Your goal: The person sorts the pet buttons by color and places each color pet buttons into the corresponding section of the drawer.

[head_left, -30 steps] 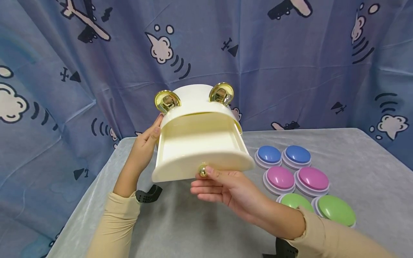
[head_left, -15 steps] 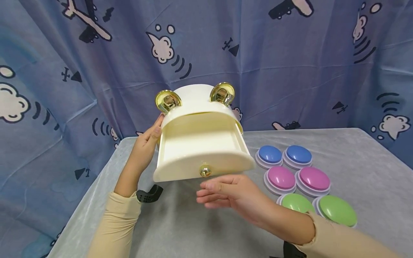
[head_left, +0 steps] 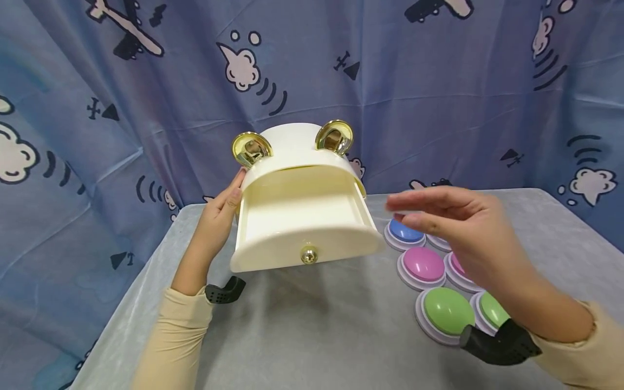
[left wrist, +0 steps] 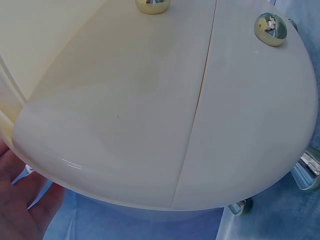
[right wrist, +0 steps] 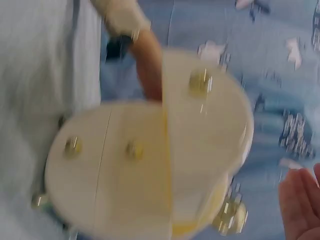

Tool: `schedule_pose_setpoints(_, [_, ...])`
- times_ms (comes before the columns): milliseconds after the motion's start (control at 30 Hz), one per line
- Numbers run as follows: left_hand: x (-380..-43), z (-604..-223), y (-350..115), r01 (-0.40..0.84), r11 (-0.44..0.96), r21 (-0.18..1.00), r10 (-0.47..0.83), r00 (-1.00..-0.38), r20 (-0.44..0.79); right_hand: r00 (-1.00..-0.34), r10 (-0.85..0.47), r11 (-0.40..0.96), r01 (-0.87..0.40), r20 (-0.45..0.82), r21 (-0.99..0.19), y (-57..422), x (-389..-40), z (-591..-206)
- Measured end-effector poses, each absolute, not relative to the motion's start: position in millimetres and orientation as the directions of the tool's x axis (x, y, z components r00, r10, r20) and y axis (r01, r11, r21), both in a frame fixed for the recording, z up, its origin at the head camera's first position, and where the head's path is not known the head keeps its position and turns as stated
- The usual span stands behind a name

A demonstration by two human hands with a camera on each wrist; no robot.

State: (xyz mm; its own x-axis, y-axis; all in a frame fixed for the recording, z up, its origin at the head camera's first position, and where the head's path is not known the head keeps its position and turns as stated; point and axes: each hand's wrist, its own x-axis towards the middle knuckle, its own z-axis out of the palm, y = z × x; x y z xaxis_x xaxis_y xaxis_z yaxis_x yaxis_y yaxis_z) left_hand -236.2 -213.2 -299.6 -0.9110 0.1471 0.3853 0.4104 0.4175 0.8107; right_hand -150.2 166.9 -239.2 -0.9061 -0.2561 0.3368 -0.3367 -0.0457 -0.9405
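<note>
"Knob (head_left: 309,254) released?"
"Yes; we swung our right hand (head_left: 475,227), loose and holding nothing, over the buttons (head_left: 423,265)."
"Drawer (head_left: 265,250)?"
"Out, left of them; our left hand (head_left: 216,219) gripped the box (head_left: 294,142), so opening seemed done."

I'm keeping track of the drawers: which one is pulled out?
The top drawer, nearest the gold ears. Its front juts forward, while the two lower fronts sit flush with each other.

Looks like a makeshift recording booth: a blue curtain (head_left: 414,119) printed with planes and clouds hangs behind a grey-covered desk (head_left: 341,346); black mounts (head_left: 504,345) sit at both wrists (head_left: 553,309).
</note>
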Motion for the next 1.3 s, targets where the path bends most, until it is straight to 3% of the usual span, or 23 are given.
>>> schedule_pose_setpoints(200, [-235.6,-299.5,-213.2,0.405,0.418,0.813,0.141,-0.913,0.383,-0.97,-0.118,0.234,-0.236,0.214,-0.943,189.0,-181.8,-240.9])
schedule_pose_setpoints(333, [-235.4,-299.0,-212.1,0.413,0.411,0.813,0.145,-0.91,0.389,-0.99,-0.107,0.376,-0.128,0.094,-0.918,203.0,-205.3,-254.5])
schedule_pose_setpoints(500, [-235.0,-298.2,-211.1,0.419,0.401,0.815,0.15,-0.907,0.392,-0.982,-0.183,0.316,-0.015,-0.045,-0.949,220.5,-235.4,-277.9])
schedule_pose_setpoints(633, [-235.6,-298.3,-211.4,0.42,0.4,0.815,0.149,-0.907,0.394,-0.975,-0.205,0.164,0.046,-0.08,-0.985,228.4,-252.9,-297.5])
schedule_pose_setpoints(733, [-235.8,-298.5,-211.6,0.42,0.398,0.815,0.149,-0.907,0.395,-0.975,-0.196,0.124,0.084,-0.107,-0.989,230.8,-262.4,-308.5])
schedule_pose_setpoints(833, [-235.8,-298.8,-212.2,0.421,0.399,0.814,0.149,-0.906,0.395,-0.974,-0.18,0.156,0.111,-0.139,-0.982,231.0,-270.6,-316.3])
schedule_pose_setpoints(1067, [-235.4,-299.7,-213.7,0.423,0.402,0.812,0.144,-0.905,0.4,-0.962,-0.227,0.378,0.053,-0.148,-0.924,229.9,-283.8,-330.6])
schedule_pose_setpoints(1300, [-235.5,-300.1,-212.7,0.426,0.406,0.808,0.136,-0.903,0.408,-0.948,-0.277,0.445,0.019,-0.158,-0.895,229.5,-292.6,-339.0])
